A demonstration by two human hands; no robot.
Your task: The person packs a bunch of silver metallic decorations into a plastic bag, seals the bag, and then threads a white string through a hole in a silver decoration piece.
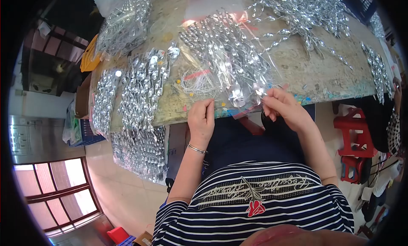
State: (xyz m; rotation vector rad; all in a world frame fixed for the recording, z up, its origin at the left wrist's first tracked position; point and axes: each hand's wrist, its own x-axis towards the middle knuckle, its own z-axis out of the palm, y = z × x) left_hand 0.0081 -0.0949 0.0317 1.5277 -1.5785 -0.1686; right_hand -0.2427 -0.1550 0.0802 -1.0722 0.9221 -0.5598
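Observation:
A bundle of shiny silver twisted strips (238, 65) lies on the table in front of me, partly under clear plastic, its near ends at the table edge. My right hand (282, 108) is closed in a pinch at the near end of one silver twisted strip (260, 91). At the table edge, left of the bundle, my left hand (201, 120) is closed, thumb against the curled fingers; whatever it may hold is hidden. Thin clear strings (196, 84) lie in a loose tangle just beyond it.
More twisted strips (142, 84) lie to the left, some hanging over the edge. A large pile of strips (306, 12) is at the back right. A filled plastic bag (125, 25) stands back left beside a yellow basket (89, 55). Red stools (355, 133) stand right; another person's hand (397, 83) shows far right.

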